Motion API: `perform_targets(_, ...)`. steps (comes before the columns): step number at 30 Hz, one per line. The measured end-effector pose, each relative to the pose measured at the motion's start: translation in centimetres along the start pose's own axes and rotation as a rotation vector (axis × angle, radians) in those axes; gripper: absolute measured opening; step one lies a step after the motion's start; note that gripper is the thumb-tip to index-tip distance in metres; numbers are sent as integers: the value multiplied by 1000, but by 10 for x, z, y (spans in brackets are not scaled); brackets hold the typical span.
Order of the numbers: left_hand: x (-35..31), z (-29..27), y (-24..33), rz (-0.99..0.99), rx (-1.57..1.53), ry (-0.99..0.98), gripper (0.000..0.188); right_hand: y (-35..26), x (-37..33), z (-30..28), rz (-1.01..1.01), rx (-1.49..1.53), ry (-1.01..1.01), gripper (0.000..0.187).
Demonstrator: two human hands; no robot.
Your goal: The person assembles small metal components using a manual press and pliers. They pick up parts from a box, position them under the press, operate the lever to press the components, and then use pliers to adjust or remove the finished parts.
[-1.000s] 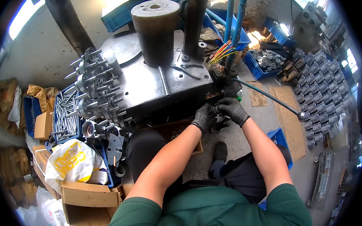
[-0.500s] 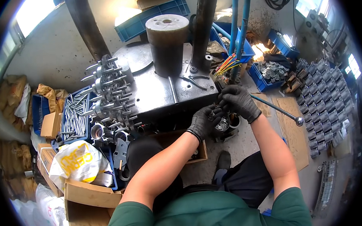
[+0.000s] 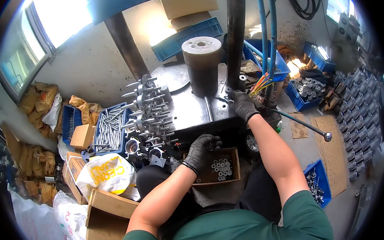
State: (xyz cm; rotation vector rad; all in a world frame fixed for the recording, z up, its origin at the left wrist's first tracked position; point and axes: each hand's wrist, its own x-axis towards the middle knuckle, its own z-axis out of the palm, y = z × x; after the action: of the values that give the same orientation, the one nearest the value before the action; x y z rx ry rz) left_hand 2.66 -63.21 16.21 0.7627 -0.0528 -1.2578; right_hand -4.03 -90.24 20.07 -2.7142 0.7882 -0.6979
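Observation:
My right hand (image 3: 244, 105), in a dark glove, is on the metal press table (image 3: 187, 116). Its fingers close over the handles of a pair of pliers (image 3: 224, 99), whose jaws stick out to the left. Just beyond the fingertips lies a small ring-shaped bearing (image 3: 228, 89). My left hand (image 3: 200, 150), gloved too, hovers in front of the table with its fingers curled. Something small and dark seems to be in it, too hidden to name. Below it stands a cardboard box (image 3: 236, 164) with several small bearings (image 3: 222, 166) inside.
A thick steel cylinder (image 3: 202, 68) rises from the table. Shafts with rotors (image 3: 148, 109) stand along its left edge. A blue crate of metal shafts (image 3: 111, 130) is at the left. A ball-ended lever (image 3: 303, 123) juts out rightward, before stacked grey cylindrical housings (image 3: 361, 117).
My hands have parted. The right went up and left to the pliers on the table; the left drew back over the bearing box. My view has shifted too.

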Motion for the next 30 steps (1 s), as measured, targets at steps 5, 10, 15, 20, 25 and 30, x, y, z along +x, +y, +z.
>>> perform_targets(5, -18, -22, 25, 39, 79, 32, 12, -17, 15, 9, 100, -49, -127, 33)
perform_targets(10, -25, 3, 59, -18, 113, 65, 19, 3, 9, 9, 250, 546, 68, 46)
perform_targets(15, -6, 23, 83, 17, 170, 50, 26, -25, -9, -56, 409, 1696, 133, 27)
perform_targets(20, 12, 10, 73, 15, 86, 35, 28, -41, -14, -83, 502, 2090, -262, 26)
perform_targets(25, 12, 14, 60, -60, -161, -22, 41, -58, -42, -52, 663, 1910, -206, 39)
perform_targets(30, 11, 1, 55, -110, -333, -111, 54, -82, -51, -39, 269, 1304, -253, 26)
